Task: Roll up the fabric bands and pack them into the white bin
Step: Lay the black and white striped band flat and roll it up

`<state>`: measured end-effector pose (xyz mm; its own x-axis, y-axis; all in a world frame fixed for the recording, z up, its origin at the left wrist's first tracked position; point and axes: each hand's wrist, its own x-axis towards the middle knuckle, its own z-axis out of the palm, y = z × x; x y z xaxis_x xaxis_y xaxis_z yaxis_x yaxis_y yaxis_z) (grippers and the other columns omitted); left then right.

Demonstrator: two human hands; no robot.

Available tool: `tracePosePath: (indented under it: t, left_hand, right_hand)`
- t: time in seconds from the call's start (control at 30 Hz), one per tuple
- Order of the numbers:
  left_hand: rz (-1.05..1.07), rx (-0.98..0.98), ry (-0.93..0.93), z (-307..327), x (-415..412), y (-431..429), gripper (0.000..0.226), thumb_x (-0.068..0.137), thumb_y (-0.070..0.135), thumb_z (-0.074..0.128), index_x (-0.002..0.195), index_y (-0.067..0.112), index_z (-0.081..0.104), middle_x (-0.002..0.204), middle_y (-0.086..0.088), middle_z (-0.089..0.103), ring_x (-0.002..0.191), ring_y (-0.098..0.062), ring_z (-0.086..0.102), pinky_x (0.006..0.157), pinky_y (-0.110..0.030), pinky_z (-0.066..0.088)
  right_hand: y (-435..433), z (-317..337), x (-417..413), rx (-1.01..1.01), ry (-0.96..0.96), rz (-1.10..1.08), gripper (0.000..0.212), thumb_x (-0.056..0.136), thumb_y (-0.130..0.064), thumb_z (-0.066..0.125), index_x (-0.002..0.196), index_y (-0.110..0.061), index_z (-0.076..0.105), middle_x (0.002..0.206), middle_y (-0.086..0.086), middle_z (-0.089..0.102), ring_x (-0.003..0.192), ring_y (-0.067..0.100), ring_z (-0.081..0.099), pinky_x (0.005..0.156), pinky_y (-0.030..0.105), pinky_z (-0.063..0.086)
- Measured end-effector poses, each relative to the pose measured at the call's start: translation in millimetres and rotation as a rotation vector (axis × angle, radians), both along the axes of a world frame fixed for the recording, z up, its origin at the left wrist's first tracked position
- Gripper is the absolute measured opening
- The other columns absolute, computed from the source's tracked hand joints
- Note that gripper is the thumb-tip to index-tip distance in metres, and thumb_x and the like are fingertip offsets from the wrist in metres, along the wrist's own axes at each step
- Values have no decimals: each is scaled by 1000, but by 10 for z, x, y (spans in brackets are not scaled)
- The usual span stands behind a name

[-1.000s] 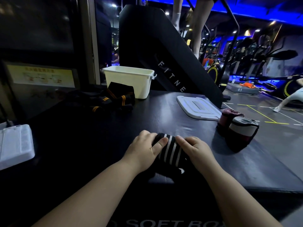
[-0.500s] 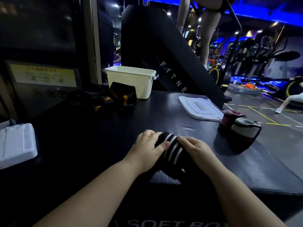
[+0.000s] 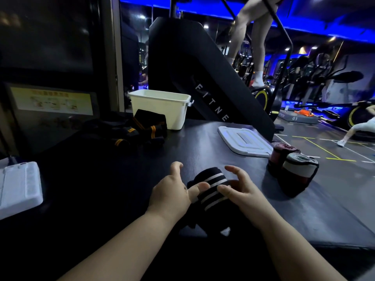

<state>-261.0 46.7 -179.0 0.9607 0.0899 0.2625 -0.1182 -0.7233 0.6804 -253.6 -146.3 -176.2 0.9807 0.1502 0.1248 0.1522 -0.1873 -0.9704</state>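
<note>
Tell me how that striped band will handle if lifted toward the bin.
The striped band is soft fabric, so probably floppy and light. Its unrolled tail lies loose, so the roll would likely unwind. Pushed, it may roll.
</note>
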Motion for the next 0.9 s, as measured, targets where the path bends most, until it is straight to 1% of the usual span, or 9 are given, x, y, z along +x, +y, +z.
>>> tracePosePath:
  t: [0.13, 0.2, 0.3, 0.4, 0.47, 0.57, 0.67, 0.77, 0.9]
  left_hand:
    - [-83, -217, -120, -22, 12, 26, 96, 66, 66, 65, 147, 27, 30, 88, 16, 62, 81, -1, 58, 75, -12, 45]
    - [-115, -327, -186, -53, 48, 35, 79, 78, 42, 75, 145, 27, 34, 91, 21, 59, 78, 12, 55, 70, 2, 38]
    - [-170, -447, -148, -64, 101, 65, 62, 89, 24, 69, 141, 29, 37, 100, 25, 59, 85, 21, 54, 73, 5, 37]
    - [-254, -518, -76, -105, 182, 99, 42, 93, 20, 63, 127, 39, 47, 118, 15, 62, 108, 4, 59, 89, -7, 42]
    - [-322, -551, -8, -95, 167, 112, 36, 94, 31, 58, 126, 42, 46, 122, 15, 59, 115, 4, 55, 97, -16, 41]
    - [-391, -569, 36, -69, 129, 105, 48, 93, 56, 47, 136, 36, 40, 121, 19, 58, 112, 9, 53, 98, -18, 42]
    - [-361, -529, 20, -52, 144, 71, 41, 95, 58, 37, 128, 34, 41, 114, 12, 61, 105, 3, 57, 87, -12, 44]
    - [-310, -548, 42, -56, 208, 19, 20, 101, 43, 41, 117, 31, 42, 106, 4, 62, 98, -9, 59, 80, -16, 44]
    - [-262, -816, 133, 9, 228, -91, 23, 97, 42, 47, 111, 23, 48, 103, -7, 64, 92, -19, 61, 86, -37, 49]
  right_hand:
    - [38, -11, 54, -21, -82, -5, 80, 70, -15, 81, 137, -31, 41, 104, 2, 74, 95, 19, 70, 88, 36, 54]
    - [115, -3, 81, -108, -176, -55, 80, 63, -16, 83, 131, -34, 45, 106, -5, 71, 99, 8, 67, 91, 26, 51]
    - [276, 14, 94, -263, -343, -148, 68, 65, -12, 85, 118, -40, 54, 105, -20, 64, 95, -5, 62, 84, 13, 48]
    - [382, -25, 92, -340, -403, -193, 64, 61, -25, 88, 116, -40, 59, 105, -18, 61, 93, -5, 60, 76, 9, 45]
    - [410, -43, 70, -407, -411, -206, 67, 64, -26, 87, 122, -38, 56, 106, -21, 54, 93, -9, 55, 73, 4, 41]
    - [418, -22, 33, -391, -370, -127, 54, 76, -29, 73, 125, -38, 53, 111, -15, 54, 99, -12, 51, 79, 5, 39]
    - [493, 44, -8, -135, -289, -82, 18, 90, -40, 49, 102, -35, 62, 107, -3, 64, 103, 6, 58, 91, 26, 45]
    - [642, 53, 21, -55, -225, -224, 37, 102, -45, 32, 90, -21, 58, 97, 2, 64, 93, 17, 59, 82, 24, 44]
    - [784, 40, 92, -19, -136, -365, 27, 102, -34, 41, 91, -12, 51, 104, 9, 56, 93, 16, 50, 72, 23, 32]
